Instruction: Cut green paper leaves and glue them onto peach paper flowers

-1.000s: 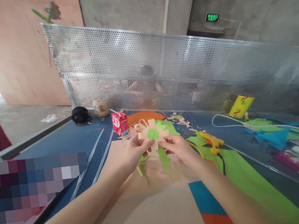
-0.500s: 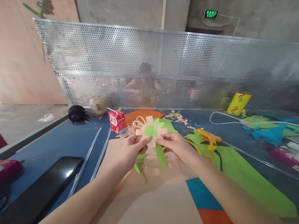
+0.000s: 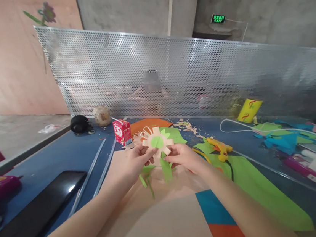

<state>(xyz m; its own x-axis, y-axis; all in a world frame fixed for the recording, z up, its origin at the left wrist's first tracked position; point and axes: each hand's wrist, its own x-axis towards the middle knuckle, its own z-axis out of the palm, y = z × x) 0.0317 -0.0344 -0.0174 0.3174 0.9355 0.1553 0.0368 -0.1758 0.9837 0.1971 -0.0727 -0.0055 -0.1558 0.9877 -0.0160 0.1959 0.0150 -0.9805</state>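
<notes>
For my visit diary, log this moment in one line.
left hand: holding cream-and-green paper flower; right hand: at green paper strip below flower; nearby: yellow pistol-shaped glue gun

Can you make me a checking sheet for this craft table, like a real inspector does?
Surface: blue table, partly covered by a pale paper sheet.
Job's things: paper flower with pale petals and a green centre; green strip below it.
Clutter: paper scraps, red drink carton, yellow glue gun.
Grip: left hand and right hand both hold the flower, raised above the sheet.
Cables: black cord at the glue gun; white cable looped on the table.
Surroundings: perforated metal screen behind; lit exit sign on the wall.
</notes>
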